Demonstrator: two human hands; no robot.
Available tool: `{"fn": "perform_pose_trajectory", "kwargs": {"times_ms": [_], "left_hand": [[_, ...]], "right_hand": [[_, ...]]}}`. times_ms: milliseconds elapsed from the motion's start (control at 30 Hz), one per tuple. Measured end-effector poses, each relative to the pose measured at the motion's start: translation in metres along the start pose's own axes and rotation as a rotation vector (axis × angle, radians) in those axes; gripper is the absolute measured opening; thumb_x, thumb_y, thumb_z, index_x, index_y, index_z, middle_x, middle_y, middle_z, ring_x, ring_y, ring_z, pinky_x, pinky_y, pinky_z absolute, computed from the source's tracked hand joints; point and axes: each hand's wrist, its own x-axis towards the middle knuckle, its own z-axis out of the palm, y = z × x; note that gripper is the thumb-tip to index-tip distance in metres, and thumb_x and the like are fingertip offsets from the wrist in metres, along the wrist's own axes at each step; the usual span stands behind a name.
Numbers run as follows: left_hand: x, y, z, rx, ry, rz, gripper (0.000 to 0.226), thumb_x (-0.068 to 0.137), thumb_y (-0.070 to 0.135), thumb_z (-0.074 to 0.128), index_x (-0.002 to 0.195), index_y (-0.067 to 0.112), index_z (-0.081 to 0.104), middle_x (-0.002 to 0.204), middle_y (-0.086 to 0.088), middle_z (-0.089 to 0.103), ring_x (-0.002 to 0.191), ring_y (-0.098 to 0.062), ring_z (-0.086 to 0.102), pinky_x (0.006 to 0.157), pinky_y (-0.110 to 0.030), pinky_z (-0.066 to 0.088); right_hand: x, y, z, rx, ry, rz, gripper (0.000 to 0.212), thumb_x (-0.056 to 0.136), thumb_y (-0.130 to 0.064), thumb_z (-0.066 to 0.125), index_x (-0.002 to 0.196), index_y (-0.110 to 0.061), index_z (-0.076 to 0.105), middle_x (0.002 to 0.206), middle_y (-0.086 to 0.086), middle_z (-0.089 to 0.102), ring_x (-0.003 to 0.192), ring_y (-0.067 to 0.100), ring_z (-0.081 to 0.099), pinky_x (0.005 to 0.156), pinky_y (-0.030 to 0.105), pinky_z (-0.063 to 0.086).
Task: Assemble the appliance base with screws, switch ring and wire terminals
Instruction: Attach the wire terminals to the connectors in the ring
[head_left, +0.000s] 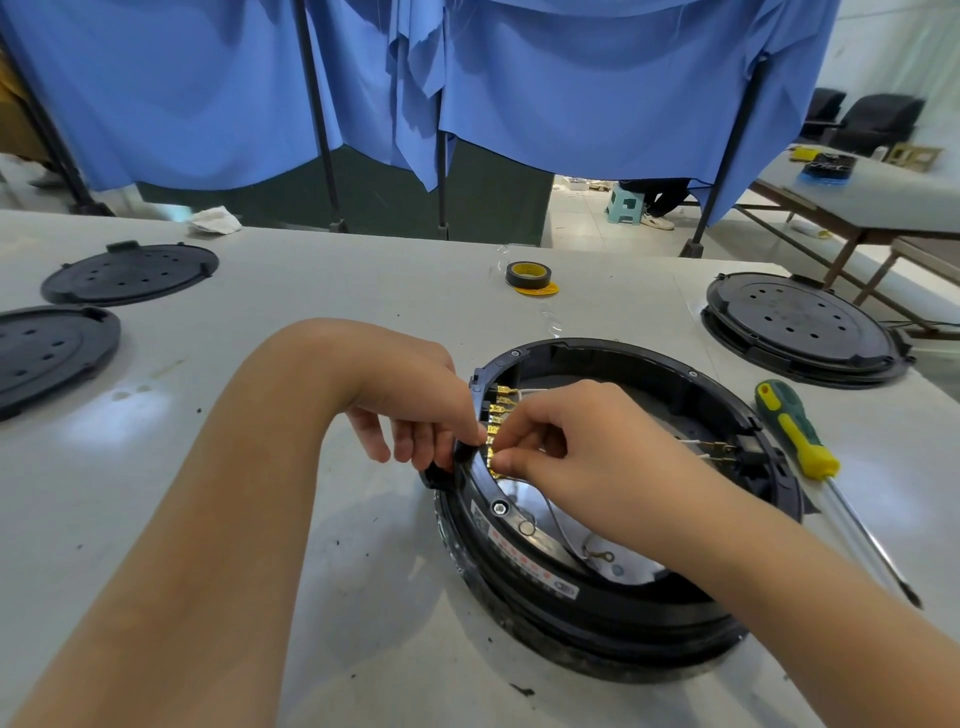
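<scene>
A round black appliance base (613, 618) lies open side up on the white table. A row of several brass wire terminals (500, 410) sits on a black switch block at its left inner rim. My left hand (415, 405) grips the switch block (447, 470) on the rim from outside. My right hand (566, 441) reaches over the base and pinches the lowest brass terminal (500, 470) at the row's near end. A white wire with a ring lug (602, 557) lies loose inside the base. Two more terminals (719, 451) sit at the right inner rim.
A green and yellow screwdriver (800, 436) lies right of the base. A black tape roll (528, 274) sits further back. Black round covers lie at far left (130, 273), left (47, 351) and far right (800, 327). Blue curtains hang behind the table.
</scene>
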Motion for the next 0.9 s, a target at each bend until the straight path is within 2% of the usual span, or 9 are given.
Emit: {"fn": "perform_pose_trajectory", "kwargs": {"times_ms": [300,567,733,900], "left_hand": [[-0.0008,0.0006,0.0003,0.010,0.001,0.001,0.040,0.093,0.036,0.059,0.061,0.014,0.067,0.052,0.004,0.063,0.049,-0.009,0.056,0.046,-0.019,0.046],[-0.0008,0.0013,0.0005,0.010,0.005,0.002,0.041,0.093,0.036,0.059,0.061,0.013,0.067,0.051,0.004,0.063,0.048,-0.009,0.055,0.045,-0.018,0.046],[-0.0003,0.0016,0.0006,0.012,0.009,0.002,0.041,0.093,0.036,0.058,0.060,0.014,0.067,0.051,0.004,0.063,0.048,-0.009,0.055,0.045,-0.018,0.046],[0.0012,0.0003,-0.0002,0.007,0.006,-0.001,0.041,0.091,0.037,0.060,0.057,0.016,0.068,0.053,0.004,0.064,0.049,-0.008,0.056,0.046,-0.018,0.046]], "right_hand": [[0.0013,-0.0025,0.0012,-0.032,-0.006,-0.020,0.003,0.086,-0.030,0.068,0.083,-0.029,0.070,0.071,-0.014,0.059,0.063,0.001,0.050,0.059,0.018,0.034],[-0.0001,-0.0026,0.0015,-0.015,0.008,-0.005,0.004,0.085,-0.031,0.068,0.082,-0.029,0.070,0.070,-0.015,0.058,0.065,0.001,0.050,0.060,0.019,0.034],[0.0004,-0.0035,0.0013,-0.047,-0.001,-0.037,0.004,0.087,-0.030,0.066,0.085,-0.029,0.069,0.078,-0.013,0.063,0.074,0.003,0.053,0.067,0.023,0.042],[0.0006,-0.0002,0.0005,-0.036,-0.002,-0.060,0.003,0.087,-0.031,0.065,0.084,-0.029,0.067,0.073,-0.016,0.062,0.068,-0.003,0.050,0.061,0.018,0.036]]}}
